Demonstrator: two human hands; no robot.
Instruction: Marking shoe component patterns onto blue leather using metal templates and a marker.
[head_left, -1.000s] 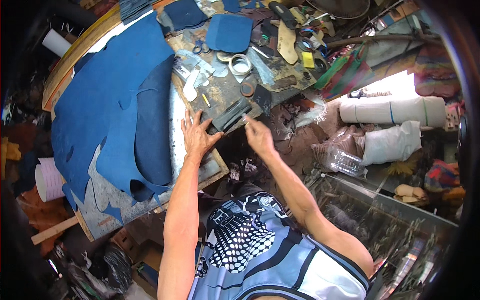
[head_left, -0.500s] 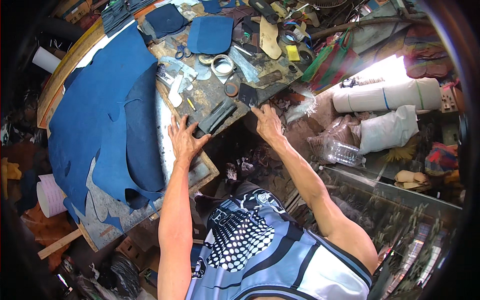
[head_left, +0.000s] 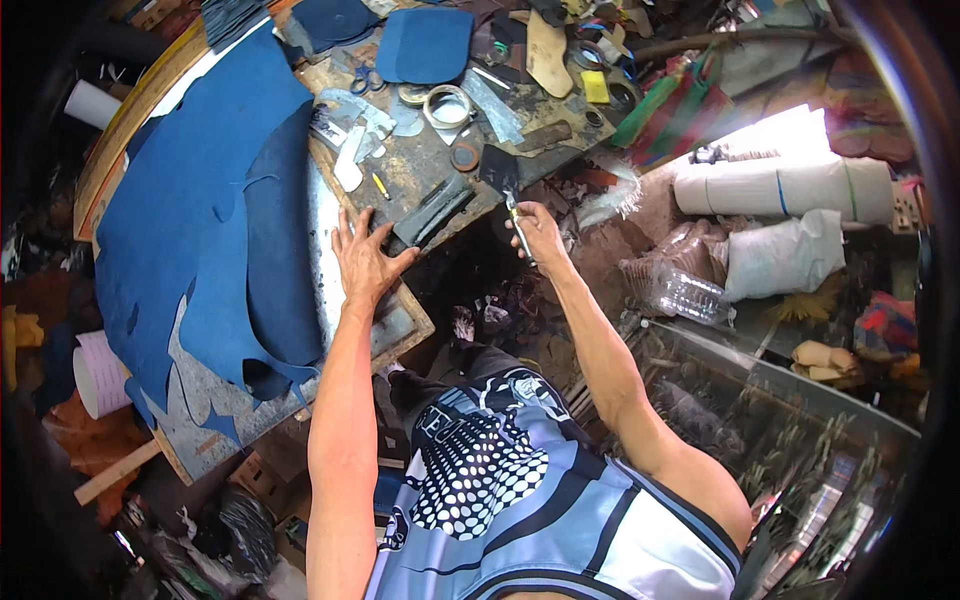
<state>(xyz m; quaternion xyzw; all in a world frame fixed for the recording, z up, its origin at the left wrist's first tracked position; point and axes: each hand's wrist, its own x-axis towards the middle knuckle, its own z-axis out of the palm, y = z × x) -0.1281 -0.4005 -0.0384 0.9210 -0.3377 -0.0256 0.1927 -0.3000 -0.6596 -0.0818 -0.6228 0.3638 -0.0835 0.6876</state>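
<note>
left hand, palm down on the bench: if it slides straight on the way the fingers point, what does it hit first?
Probably the small yellow pencil and the pale cut pieces beyond the left hand. The dark strips lie just right of that line. Fisheye bending makes this uncertain.

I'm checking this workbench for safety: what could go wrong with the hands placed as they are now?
1. The right hand holds a thin metal tool close to the left hand, which lies flat on dark strips at the bench edge; a slip might nick the fingers.
2. The strips sit near that edge and could slide off.
3. Tape rolls and scissors crowd the bench and could be knocked.
</note>
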